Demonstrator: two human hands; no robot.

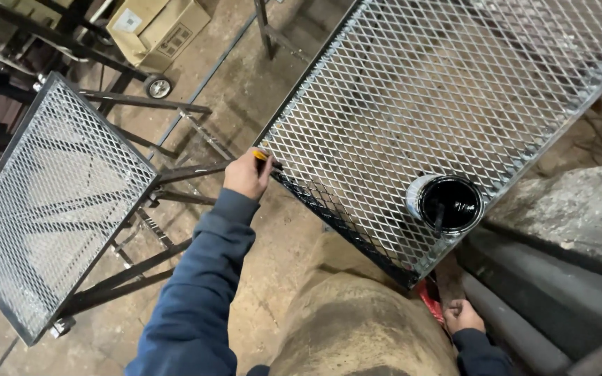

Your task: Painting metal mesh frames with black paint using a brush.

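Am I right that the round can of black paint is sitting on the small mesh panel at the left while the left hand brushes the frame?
Not quite: the head view shows the round can of black paint on the large metal mesh panel at the right, not the small one. The left hand does hold a brush at that frame's edge.

the floor (245,90) is bare, stained concrete, dusty and scuffed. at the left a second mesh panel (50,202) in a steel frame rests tilted on dark angle-iron legs (175,174). at the top left a cardboard box (158,28) sits beside a small caster wheel (158,87). a thin metal rod (210,73) lies across the floor. at the right a rough grey stone block (580,209) sits above dark pipes (545,292). the light is dim and even.
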